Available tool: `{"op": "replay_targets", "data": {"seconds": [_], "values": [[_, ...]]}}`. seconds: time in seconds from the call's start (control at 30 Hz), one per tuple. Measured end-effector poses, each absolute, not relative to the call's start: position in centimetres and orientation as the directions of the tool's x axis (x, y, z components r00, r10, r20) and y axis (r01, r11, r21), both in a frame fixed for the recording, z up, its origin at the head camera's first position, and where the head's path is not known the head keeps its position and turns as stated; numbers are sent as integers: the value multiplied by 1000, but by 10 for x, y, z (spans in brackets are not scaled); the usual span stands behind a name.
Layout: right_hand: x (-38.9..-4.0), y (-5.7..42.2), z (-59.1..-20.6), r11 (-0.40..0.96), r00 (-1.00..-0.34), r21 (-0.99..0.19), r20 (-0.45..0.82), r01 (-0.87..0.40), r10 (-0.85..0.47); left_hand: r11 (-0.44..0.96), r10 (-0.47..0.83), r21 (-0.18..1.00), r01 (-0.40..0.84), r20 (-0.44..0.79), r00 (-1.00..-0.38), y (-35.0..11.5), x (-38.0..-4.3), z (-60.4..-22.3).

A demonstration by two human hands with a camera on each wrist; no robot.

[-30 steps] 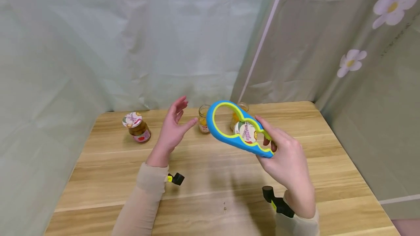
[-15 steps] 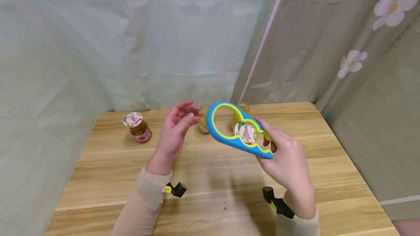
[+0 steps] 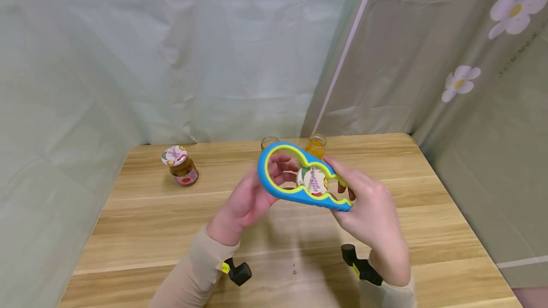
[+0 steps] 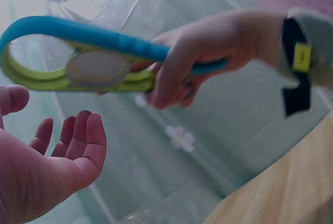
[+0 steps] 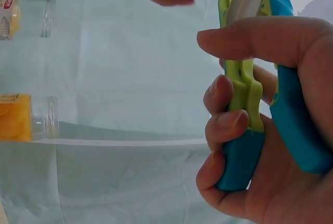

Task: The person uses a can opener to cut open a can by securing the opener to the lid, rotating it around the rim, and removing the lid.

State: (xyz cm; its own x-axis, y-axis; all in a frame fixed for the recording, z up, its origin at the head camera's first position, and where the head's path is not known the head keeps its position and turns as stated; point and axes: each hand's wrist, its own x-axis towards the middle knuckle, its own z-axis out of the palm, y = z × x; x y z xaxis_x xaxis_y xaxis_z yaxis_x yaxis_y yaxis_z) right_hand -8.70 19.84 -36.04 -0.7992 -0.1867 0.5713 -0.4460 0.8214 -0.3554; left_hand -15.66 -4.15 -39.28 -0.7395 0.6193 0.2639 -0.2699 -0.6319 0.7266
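My right hand (image 3: 370, 203) grips the handles of a blue and green jar opener (image 3: 299, 196), held in the air above the table. A white printed jar lid (image 3: 312, 182) sits in its middle notch; the left wrist view shows the lid's plain underside. My left hand (image 3: 248, 198) is behind and below the opener's rounded end in the head view, partly hidden by it. In the left wrist view this left hand (image 4: 57, 166) lies palm up with fingers loosely bent, apart from the opener and holding nothing.
Two lidless glass jars stand at the table's back: one (image 3: 269, 143) mostly hidden behind the opener, the other with orange contents (image 3: 316, 147). A lidded jar (image 3: 183, 169) is at the left. Small droplets (image 3: 294, 272) lie on the wooden table (image 3: 141, 232).
My left hand has moved right, from beside the left open jar to behind and under the opener. The right hand with opener and lid has shifted slightly left and down.
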Motion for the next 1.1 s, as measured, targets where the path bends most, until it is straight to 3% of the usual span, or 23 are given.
{"op": "replay_targets", "data": {"seconds": [0.13,0.33,0.73,1.1], "values": [[-87,197,-361,815,-782,-322,577,-481,-234,-601,685,711,-365,223,-693,-34,-150,-392],[-87,196,-361,798,-764,-311,589,-515,-263,-503,800,717,-484,174,-573,-32,-142,-394],[-88,195,-361,778,-723,-261,609,-572,-327,-475,875,682,-555,299,-381,-27,-143,-400],[-88,196,-361,762,-680,-223,642,-608,-354,-482,874,647,-590,314,-371,-25,-141,-405]]}}
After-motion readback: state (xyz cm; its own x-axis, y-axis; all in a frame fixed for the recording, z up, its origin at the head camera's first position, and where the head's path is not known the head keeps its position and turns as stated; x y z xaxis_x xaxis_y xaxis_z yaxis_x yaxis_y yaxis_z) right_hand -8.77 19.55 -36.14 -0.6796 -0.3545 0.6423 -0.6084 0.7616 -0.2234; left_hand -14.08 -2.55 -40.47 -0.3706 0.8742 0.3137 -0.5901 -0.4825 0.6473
